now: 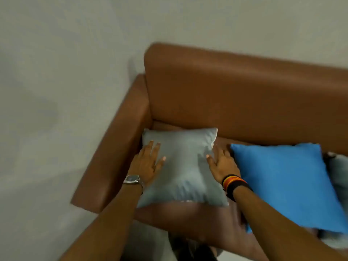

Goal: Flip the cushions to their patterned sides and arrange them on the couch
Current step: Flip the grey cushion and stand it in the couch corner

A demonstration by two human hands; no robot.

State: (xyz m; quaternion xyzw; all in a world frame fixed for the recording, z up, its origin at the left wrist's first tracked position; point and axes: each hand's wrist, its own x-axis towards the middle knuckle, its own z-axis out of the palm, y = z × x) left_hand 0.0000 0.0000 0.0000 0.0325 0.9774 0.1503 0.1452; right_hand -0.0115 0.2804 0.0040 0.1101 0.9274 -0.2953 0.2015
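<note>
Grey cushion (183, 166) lies on couch (235, 95) at frame centre. Left hand (148, 162) and right hand (223, 162) press its sides, fingers spread flat; blue cushion (286, 181) at right.

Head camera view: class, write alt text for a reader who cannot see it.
Two bare hands, left hand and right hand, rest open on either side of a plain pale grey cushion lying on a brown couch beside its armrest. A plain blue cushion lies next to it.
</note>
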